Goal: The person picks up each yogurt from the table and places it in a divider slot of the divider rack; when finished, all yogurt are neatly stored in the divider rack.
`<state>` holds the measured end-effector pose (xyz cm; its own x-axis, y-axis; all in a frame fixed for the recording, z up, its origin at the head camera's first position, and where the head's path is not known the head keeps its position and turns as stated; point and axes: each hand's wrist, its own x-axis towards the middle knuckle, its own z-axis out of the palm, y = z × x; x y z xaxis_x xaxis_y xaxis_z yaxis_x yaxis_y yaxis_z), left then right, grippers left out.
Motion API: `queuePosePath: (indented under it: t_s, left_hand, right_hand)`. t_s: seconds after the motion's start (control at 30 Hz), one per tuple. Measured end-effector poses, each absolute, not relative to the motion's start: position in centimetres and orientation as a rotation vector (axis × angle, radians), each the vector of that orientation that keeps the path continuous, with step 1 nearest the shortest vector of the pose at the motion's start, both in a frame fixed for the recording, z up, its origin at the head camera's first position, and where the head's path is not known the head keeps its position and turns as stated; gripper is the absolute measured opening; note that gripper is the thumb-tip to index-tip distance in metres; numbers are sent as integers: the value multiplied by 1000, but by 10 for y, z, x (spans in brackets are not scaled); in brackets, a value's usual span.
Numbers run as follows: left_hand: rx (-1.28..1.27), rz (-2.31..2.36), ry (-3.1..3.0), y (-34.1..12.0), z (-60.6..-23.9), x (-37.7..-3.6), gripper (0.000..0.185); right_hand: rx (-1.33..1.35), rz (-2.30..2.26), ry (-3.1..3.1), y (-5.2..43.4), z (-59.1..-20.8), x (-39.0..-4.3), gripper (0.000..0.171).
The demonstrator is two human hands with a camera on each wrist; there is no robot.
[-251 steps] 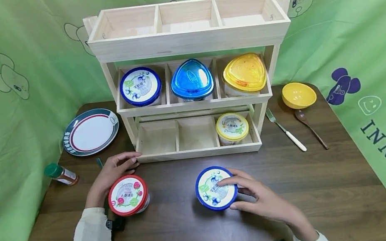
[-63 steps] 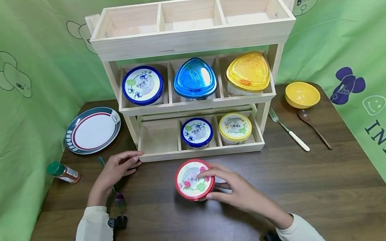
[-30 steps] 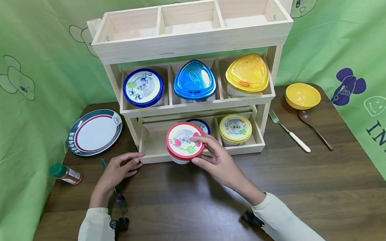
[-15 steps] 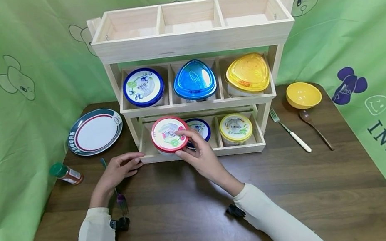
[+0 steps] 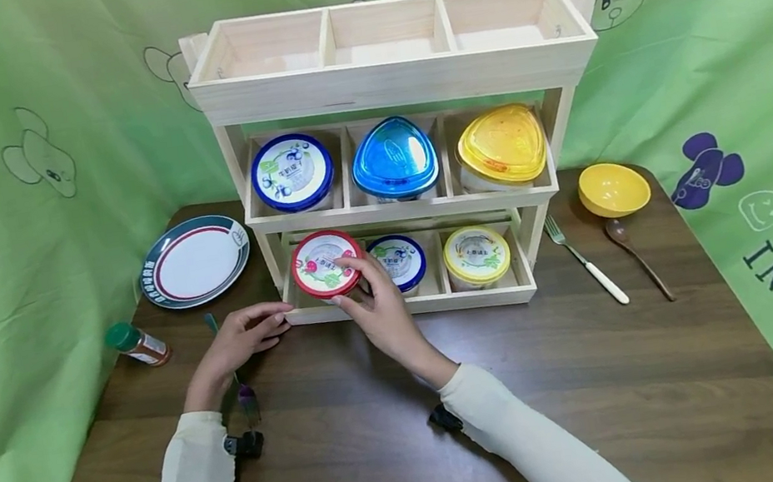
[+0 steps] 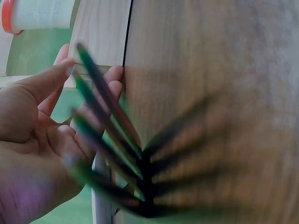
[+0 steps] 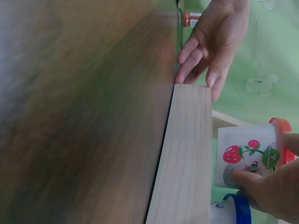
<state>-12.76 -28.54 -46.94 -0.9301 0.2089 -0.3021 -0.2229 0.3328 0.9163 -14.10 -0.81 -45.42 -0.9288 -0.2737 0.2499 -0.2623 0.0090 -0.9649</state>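
In the head view my right hand (image 5: 380,309) grips a white tub with a red strawberry-printed lid (image 5: 327,263), fingers over the lid's right side and thumb at its near side. The tub is at the left compartment of the wooden rack's (image 5: 362,86) bottom tier; its base is hidden there. In the right wrist view the strawberry tub (image 7: 247,151) is beside the front board (image 7: 184,154). My left hand (image 5: 243,339) touches the bottom tier's front left corner, fingers relaxed. A blue-lidded tub (image 5: 397,262) and a yellow-lidded tub (image 5: 476,254) occupy the other bottom compartments.
The middle tier holds a blueberry-lidded tub (image 5: 292,172), a blue triangular-lidded tub (image 5: 393,157) and a yellow-lidded tub (image 5: 502,145). Around the rack lie a plate (image 5: 196,263), spice bottle (image 5: 139,345), purple fork (image 5: 248,399), white-handled fork (image 5: 601,279), wooden spoon (image 5: 640,260) and yellow bowl (image 5: 614,190).
The blue-lidded tub went into the bottom middle compartment earlier. My right hand then took the strawberry tub from the table and carried it left and back to the left compartment. My left hand stayed put.
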Motion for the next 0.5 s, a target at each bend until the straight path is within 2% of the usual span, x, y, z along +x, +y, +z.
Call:
queuePosePath:
  t_s: [0.5]
  left_hand:
    - [18, 1630, 2241, -292, -477, -131, 40]
  right_hand:
    - [-540, -2028, 2309, -25, -463, -146, 49]
